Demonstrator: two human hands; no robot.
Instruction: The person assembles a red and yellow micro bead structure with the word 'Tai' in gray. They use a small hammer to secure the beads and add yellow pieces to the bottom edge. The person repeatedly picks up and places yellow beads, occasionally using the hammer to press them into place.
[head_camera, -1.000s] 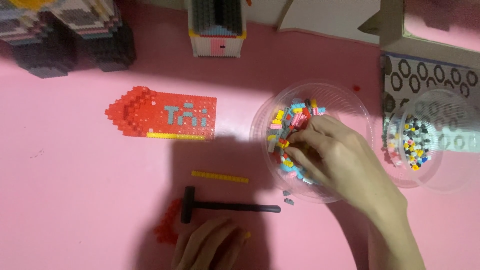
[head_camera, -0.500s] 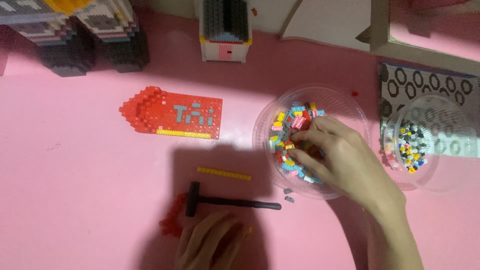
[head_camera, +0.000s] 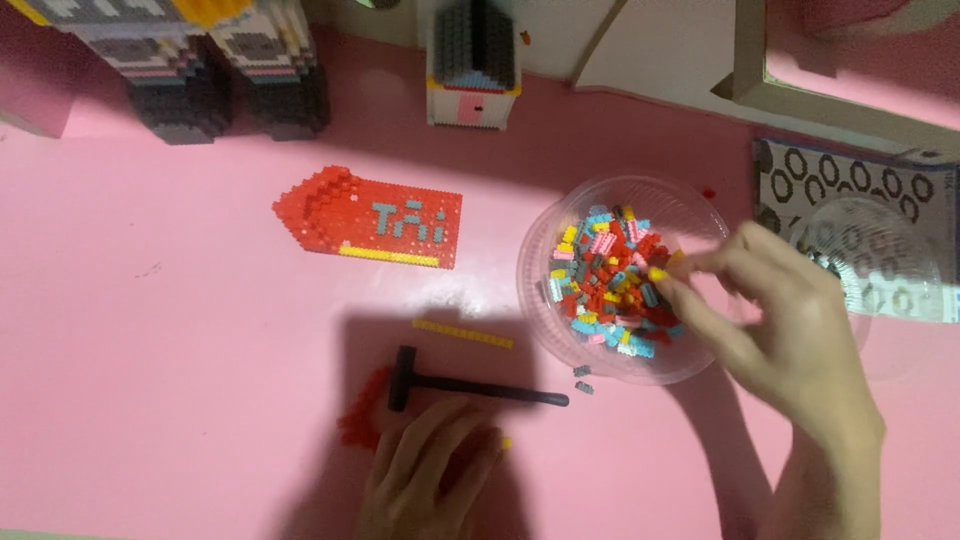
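1. Head view, right hand (head_camera: 790, 320): it reaches in over the clear plastic bowl (head_camera: 560, 215) from the right, thumb and forefinger pinched narrow on a small yellow brick (head_camera: 657, 274) just above the heap.
2. Head view, bowl contents: a loose pile of tiny bricks (head_camera: 610, 280) in red, grey, yellow, pink and light blue fills the bowl's floor. Two grey bricks (head_camera: 581, 378) lie on the table just outside its near rim.
3. Head view, left hand (head_camera: 425, 470): it rests palm down at the near edge of the pink table (head_camera: 150, 350), fingers loosely spread. A small yellow piece (head_camera: 506, 442) shows at its fingertips; whether the hand grips it cannot be told. Red pieces (head_camera: 358, 420) lie in shadow beside it.
4. Head view, tools: a small black hammer (head_camera: 470, 385) lies flat just beyond the left hand, apart from it. A yellow brick strip (head_camera: 462, 334) lies above the hammer.
5. Head view, builds: a flat red brick panel (head_camera: 370, 215) with light blue figures and a yellow lower edge lies left of the bowl. A small brick house (head_camera: 472, 65) and larger grey brick models (head_camera: 200, 70) stand at the far edge.
6. Head view, right margin: a second clear bowl (head_camera: 880, 260) sits on a patterned sheet (head_camera: 850, 180), behind the right hand.
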